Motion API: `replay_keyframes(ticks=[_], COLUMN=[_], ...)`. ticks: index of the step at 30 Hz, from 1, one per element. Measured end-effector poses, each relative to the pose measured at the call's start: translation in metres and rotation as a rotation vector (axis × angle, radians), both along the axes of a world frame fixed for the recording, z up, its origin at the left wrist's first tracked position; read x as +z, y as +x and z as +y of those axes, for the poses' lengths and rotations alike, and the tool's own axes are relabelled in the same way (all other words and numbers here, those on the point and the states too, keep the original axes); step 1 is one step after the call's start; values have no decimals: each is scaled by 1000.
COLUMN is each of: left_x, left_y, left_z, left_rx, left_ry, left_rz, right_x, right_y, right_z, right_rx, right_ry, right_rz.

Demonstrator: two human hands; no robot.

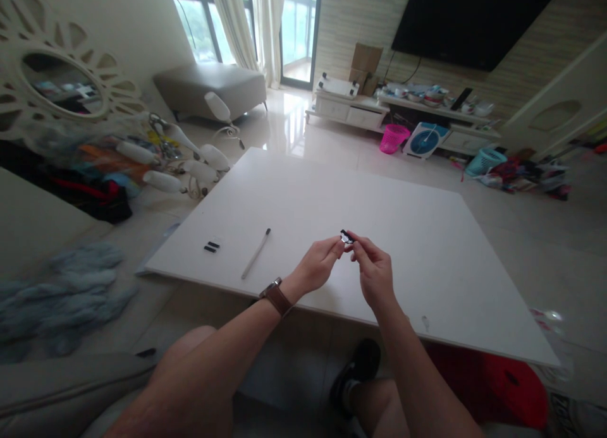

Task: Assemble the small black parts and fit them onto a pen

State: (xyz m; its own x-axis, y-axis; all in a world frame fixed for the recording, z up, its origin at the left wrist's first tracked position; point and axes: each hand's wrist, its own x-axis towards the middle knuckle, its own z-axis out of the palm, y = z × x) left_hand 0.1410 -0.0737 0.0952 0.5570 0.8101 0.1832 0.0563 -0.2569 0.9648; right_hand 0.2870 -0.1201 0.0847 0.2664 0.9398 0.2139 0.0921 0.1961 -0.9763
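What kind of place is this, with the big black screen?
Probably somebody's living room. There's a big television on the wall, a low white cabinet below it, and long curtains by the windows.

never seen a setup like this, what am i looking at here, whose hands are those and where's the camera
There is no machine here, just a person's bare hands. The one picture comes from a camera worn on their head, looking forward and down, so their arms reach away from you. The left hand, with a wristwatch on its wrist, and the right hand together pinch a small black and silvery piece, too small to identify. On the white table, to the left, lie a slim grey stick with a dark end and two short black strips.
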Motion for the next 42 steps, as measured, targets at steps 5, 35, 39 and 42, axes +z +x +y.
replay_keyframes(ticks=[5,35,39,42], left_x=[2,0,-1,0], left_y=[0,2,2,2], left_z=[0,-1,-1,0], left_rx=[-4,-4,2,4], left_ry=[11,47,92,111], left_rz=[-7,24,70,84], right_x=[-7,-9,-8,-7], right_y=[-2,-3,-3,-3], right_z=[1,1,1,1], right_rx=[-21,-35,-26,-16], right_ry=[-31,-46,-39,-26], right_rz=[64,138,108,108])
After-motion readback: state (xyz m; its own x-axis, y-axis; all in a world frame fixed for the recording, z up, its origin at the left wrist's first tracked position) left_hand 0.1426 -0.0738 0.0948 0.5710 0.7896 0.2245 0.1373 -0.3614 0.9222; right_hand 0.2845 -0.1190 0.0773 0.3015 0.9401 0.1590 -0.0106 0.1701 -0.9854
